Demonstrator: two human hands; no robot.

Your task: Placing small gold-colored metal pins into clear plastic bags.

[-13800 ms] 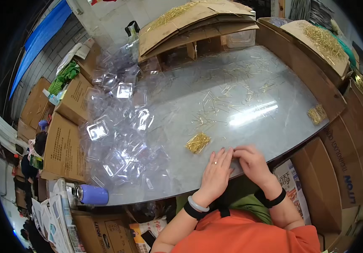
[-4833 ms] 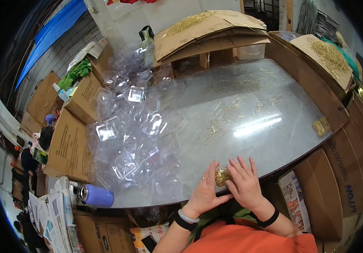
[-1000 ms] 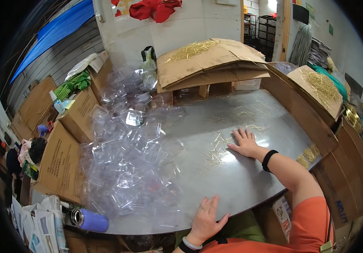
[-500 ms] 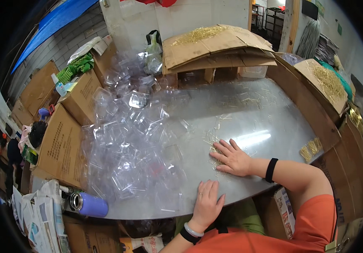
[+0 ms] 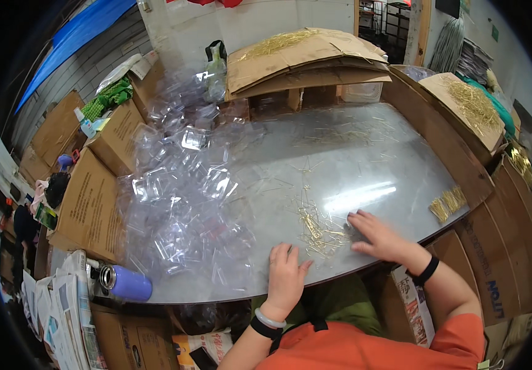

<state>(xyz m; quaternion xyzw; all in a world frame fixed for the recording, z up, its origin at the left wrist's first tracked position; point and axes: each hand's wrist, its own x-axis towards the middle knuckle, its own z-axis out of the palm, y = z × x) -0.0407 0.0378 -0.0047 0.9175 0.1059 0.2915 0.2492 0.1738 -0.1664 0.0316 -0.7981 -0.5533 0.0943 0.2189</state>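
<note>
A loose pile of thin gold-coloured wire pieces (image 5: 318, 231) lies on the grey metal tabletop (image 5: 266, 179), with a few strands trailing away from me. Just right of the pile, my right hand (image 5: 380, 237) is held low with its fingers apart and empty; it is slightly blurred. Nearer the front edge, my left hand (image 5: 286, 271) rests at the table with fingers stretched out and nothing in them. Clear plastic boxes (image 5: 186, 203) form a big heap to its left. At the right edge lie neat bunches of gold wire pieces (image 5: 447, 203).
A purple bottle (image 5: 131, 283) stands open at the front left corner beside folded newspapers (image 5: 62, 308). Cardboard boxes (image 5: 87, 209) wall the left side. Cardboard sheets (image 5: 309, 65) with more gold pieces roof the back; a cardboard strip (image 5: 439, 132) borders the right.
My right hand has lifted off the gold pieces and moved right, toward me, uncovering the pile. My left hand stays by the front edge. The whole view has shifted slightly.
</note>
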